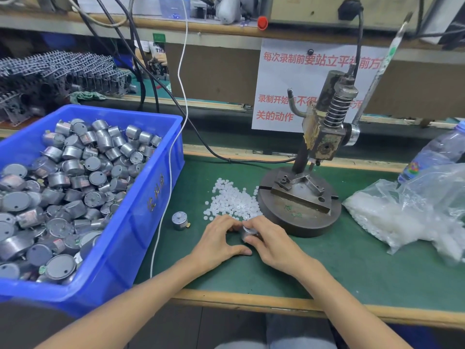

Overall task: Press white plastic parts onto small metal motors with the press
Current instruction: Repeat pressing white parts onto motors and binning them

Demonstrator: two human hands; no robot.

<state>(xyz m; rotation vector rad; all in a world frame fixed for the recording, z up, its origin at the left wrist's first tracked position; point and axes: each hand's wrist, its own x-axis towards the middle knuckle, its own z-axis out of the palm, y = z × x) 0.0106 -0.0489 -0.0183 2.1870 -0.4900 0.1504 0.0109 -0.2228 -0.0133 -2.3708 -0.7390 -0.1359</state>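
Green bench mat (pixel 352 260), covering the worktop. Blue crate (pixel 141 222), at left, heaped with metal motors (pixel 73 170). Clear plastic bag (pixel 402 215) holding white pieces, at right. Press (pixel 324 137), upright on a round base, behind the hands. Water bottle (pixel 432 152), beyond the bag. White plastic parts (pixel 231 200), a loose pile on the mat just beside the press base. Right hand (pixel 271 245), fingers and thumb curled round a held motor (pixel 245 231) close to the pile. Left hand (pixel 216 245), bent fingertips against that motor, thumb lying apart; whether it grips cannot be told. Lone motor (pixel 180 220), standing near the crate.
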